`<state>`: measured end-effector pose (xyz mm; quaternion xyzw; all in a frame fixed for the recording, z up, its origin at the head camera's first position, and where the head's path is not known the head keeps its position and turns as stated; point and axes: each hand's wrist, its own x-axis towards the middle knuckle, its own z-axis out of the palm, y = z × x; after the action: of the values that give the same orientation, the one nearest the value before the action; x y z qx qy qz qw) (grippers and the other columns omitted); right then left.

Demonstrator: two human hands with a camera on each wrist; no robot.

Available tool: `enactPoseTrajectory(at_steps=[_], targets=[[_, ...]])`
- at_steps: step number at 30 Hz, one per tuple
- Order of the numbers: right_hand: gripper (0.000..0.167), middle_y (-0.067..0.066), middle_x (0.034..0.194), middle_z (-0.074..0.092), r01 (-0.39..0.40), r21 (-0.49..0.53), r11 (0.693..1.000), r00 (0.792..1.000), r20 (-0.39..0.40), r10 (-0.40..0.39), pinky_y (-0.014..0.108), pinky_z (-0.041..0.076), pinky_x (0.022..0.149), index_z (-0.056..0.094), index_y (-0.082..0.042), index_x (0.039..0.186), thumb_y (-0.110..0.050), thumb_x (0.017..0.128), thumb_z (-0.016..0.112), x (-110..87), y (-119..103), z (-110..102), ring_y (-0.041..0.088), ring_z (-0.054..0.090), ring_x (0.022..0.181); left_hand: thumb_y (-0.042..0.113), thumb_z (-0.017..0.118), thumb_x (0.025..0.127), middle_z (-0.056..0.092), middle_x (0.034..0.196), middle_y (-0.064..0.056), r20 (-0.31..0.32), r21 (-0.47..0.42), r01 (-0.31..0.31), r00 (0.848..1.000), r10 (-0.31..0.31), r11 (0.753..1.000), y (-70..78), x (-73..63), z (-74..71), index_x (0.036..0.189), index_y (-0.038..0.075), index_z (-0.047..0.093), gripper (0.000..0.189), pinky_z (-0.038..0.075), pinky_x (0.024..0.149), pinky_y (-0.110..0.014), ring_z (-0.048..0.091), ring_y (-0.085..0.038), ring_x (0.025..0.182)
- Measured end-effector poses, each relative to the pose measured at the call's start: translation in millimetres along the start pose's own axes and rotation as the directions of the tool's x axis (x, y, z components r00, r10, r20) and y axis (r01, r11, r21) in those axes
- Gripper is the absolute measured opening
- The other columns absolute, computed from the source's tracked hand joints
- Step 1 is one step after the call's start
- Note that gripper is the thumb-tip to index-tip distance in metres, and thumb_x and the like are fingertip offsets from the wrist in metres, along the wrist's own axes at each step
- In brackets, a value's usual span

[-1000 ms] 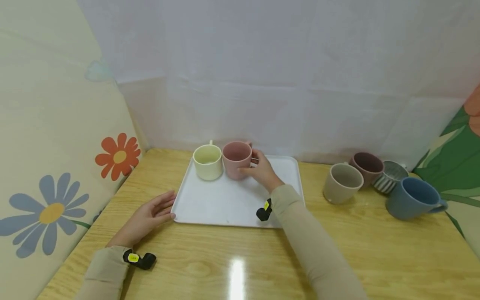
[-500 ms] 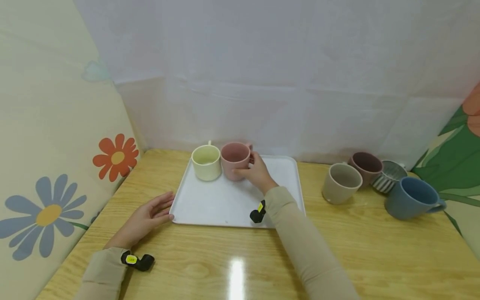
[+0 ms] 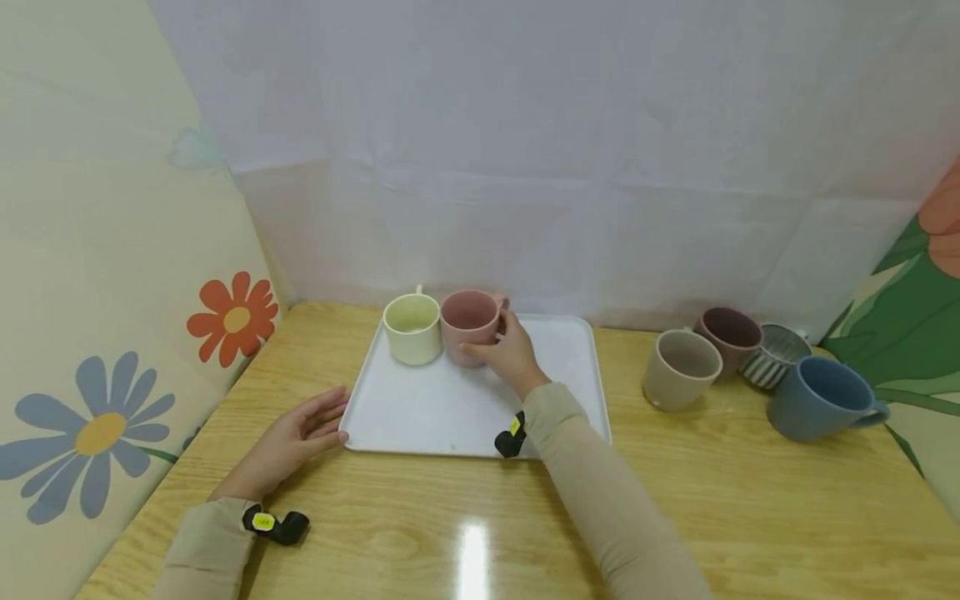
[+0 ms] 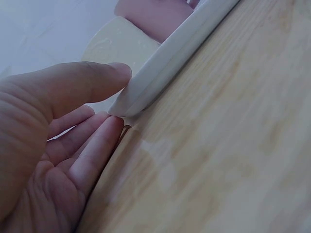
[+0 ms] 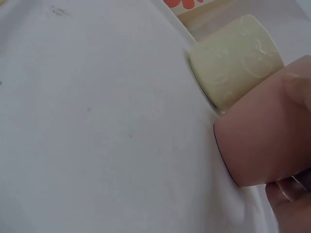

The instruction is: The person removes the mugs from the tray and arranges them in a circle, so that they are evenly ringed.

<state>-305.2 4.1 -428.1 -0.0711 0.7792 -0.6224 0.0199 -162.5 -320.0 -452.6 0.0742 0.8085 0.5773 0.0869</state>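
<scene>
Pink, rounded ceramic-looking mug [image 3: 456,333]: upright over the rear left part of the white rectangular tray [image 3: 427,408]. From the right wrist view I read its base as on the tray or nearly so; contact not certain. My right hand [image 3: 513,354] holds it, thumb against the wall, fingers at the handle side. My left hand [image 3: 296,437] is relaxed, fingers mostly straight, thumb and fingertips at the tray's front left corner.

Risks, as I judge them: the cream-yellow embossed mug [image 3: 412,335] stands just beside the pink one, walls seemingly meeting; a leftward push could knock or slide it toward the rim. Letting go with the base tipped would make the pink mug rock. Pressing on the corner with my left hand could shift the tray under both.

Farther right, on the wood-grain table [image 3: 405,533], a cluster: beige mug [image 3: 681,379] in front of a dark mauve mug [image 3: 731,329], grey-and-white striped cup [image 3: 772,358] partly behind a wide blue mug [image 3: 813,404]. The beige and blue ones hinder access to the two behind. My right sleeve [image 3: 607,500] crosses the tray's front right corner. White cloth [image 3: 465,167] hangs close behind, limiting room at the back.
</scene>
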Motion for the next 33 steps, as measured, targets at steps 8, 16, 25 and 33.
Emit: enactPoseTrajectory(at_steps=[8,16,25,33], targets=[[0.081,0.011,0.140,0.058,-0.004,0.003,1.000,1.000,-0.011,0.004,0.039,0.047,0.109,0.050,-0.005,0.144,-0.012,0.075,0.091,-7.0,1.1,-5.1,0.028,0.053,0.129,0.016,0.072,0.096,0.033,0.157,-0.031,0.002,0.015,0.009,1.000,-0.009,1.000,-2.6,1.2,1.6,0.158,-0.005,0.023,0.081,0.048,0.096,-0.012,0.052,0.008,0.119],[0.081,0.012,0.137,0.059,-0.013,-0.023,1.000,1.000,-0.009,0.012,0.039,0.048,0.108,0.050,-0.005,0.141,-0.015,0.073,0.093,-14.4,3.4,-14.6,0.028,0.054,0.127,0.015,0.071,0.097,0.033,0.156,-0.032,-0.001,0.024,-0.003,1.000,0.003,1.000,-5.3,2.7,2.5,0.158,-0.006,0.024,0.080,0.048,0.096,-0.012,0.051,0.012,0.117],[0.081,0.011,0.141,0.056,-0.042,0.008,0.999,0.999,0.003,0.042,0.039,0.046,0.110,0.049,-0.006,0.142,-0.013,0.073,0.093,-26.6,5.3,-25.8,0.028,0.052,0.131,0.016,0.072,0.096,0.033,0.156,-0.032,-0.004,0.018,-0.005,1.000,0.005,1.000,-5.4,3.1,1.6,0.158,-0.005,0.024,0.081,0.048,0.095,-0.011,0.051,0.014,0.115],[0.084,0.011,0.139,0.056,0.011,0.033,0.999,1.000,-0.019,-0.011,0.039,0.043,0.113,0.049,-0.004,0.141,-0.009,0.070,0.094,-41.7,7.8,-35.4,0.029,0.052,0.132,0.017,0.071,0.097,0.032,0.158,-0.030,-0.006,0.018,0.003,1.000,-0.002,1.000,-5.0,3.1,0.3,0.158,-0.004,0.023,0.080,0.048,0.095,-0.011,0.049,0.015,0.116]])
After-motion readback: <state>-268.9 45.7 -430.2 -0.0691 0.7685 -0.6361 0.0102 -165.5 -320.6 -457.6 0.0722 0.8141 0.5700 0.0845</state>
